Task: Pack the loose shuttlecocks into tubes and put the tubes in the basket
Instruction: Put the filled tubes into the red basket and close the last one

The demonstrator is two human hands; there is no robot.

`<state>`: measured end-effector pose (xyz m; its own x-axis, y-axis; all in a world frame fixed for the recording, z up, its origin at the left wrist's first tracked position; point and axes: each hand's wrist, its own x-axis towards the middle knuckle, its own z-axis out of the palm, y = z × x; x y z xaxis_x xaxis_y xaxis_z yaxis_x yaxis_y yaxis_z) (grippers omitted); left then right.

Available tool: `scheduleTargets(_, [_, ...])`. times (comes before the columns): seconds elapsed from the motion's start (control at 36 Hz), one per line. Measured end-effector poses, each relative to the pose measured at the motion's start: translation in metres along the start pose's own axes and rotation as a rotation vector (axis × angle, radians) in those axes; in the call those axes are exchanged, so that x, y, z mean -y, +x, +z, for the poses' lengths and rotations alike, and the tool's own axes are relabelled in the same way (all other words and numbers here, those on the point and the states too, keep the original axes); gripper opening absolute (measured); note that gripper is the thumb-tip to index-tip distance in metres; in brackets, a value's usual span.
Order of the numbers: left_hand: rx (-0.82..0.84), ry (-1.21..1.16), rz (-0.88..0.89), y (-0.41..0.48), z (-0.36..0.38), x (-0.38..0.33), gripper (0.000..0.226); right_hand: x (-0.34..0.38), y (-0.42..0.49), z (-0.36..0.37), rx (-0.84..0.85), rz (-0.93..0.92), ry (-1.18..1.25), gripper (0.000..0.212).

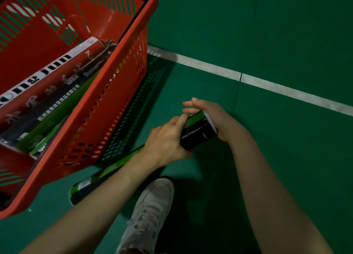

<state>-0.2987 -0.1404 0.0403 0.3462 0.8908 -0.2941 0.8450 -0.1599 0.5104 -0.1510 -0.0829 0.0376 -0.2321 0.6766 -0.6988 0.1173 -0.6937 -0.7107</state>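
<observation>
holding a black-green tube [198, 132] low over the green floor [267, 33], left hand [166, 141] and right hand [217, 116] both with fingers [181, 120] wrapped on it. just beside the red basket [114, 104], with several tubes [47, 95] lying inside; another tube [95, 181] on the floor.

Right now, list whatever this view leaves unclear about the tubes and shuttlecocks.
Contents of held tube: head view, hidden by its wall, left hand, right hand.
Far end of floor tube: head view, under the left forearm.
red tube in basket: head view, cut by the left edge.
</observation>
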Motion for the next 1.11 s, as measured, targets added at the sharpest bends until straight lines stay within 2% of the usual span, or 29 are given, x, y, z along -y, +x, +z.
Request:
scheduleTargets(0.08, [0.017, 0.076, 0.032, -0.002, -0.002, -0.001, 0.093, -0.009, -0.006, 0.0, -0.044, 0.015, 0.044, 0.032])
scheduleTargets(0.28, [0.045, 0.042, 0.01, -0.01, 0.006, -0.004, 0.093, -0.018, -0.012, 0.008, -0.145, 0.01, -0.094, 0.037])
scheduleTargets(0.42, [0.009, 0.041, 0.002, -0.01, 0.009, 0.0, 0.088, -0.023, -0.009, 0.017, -0.182, -0.056, -0.009, 0.034])
scheduleTargets(0.58, [0.013, 0.049, -0.009, -0.001, 0.016, 0.006, 0.092, -0.027, 0.001, 0.012, -0.195, -0.043, 0.021, 0.038])
scheduleTargets(0.72, [0.042, 0.006, -0.08, 0.014, 0.024, 0.01, 0.081, -0.031, 0.016, 0.006, -0.478, -0.112, 0.134, 0.038])
scheduleTargets(0.78, [0.027, 0.002, -0.105, 0.019, 0.024, 0.011, 0.089, -0.034, 0.016, 0.009, -0.542, -0.169, 0.174, 0.036])
scheduleTargets(0.86, [0.025, -0.021, -0.131, 0.022, 0.022, 0.012, 0.109, -0.041, 0.014, 0.016, -0.473, -0.196, 0.163, 0.028])
scheduleTargets(0.92, [0.031, -0.064, -0.117, 0.019, 0.021, 0.017, 0.117, -0.043, 0.017, 0.016, -0.493, -0.186, 0.168, 0.024])
scheduleTargets(0.97, [0.054, -0.073, -0.09, 0.014, 0.019, 0.027, 0.122, -0.042, 0.023, 0.012, -0.587, -0.172, 0.106, 0.025])
scheduleTargets(1.03, [0.122, -0.017, -0.104, 0.003, 0.019, 0.041, 0.123, -0.041, 0.029, 0.011, -0.648, -0.132, 0.033, 0.035])
scheduleTargets(1.11, [0.198, 0.098, -0.155, -0.02, 0.022, 0.069, 0.114, -0.042, 0.035, 0.021, -0.629, -0.133, -0.144, 0.043])
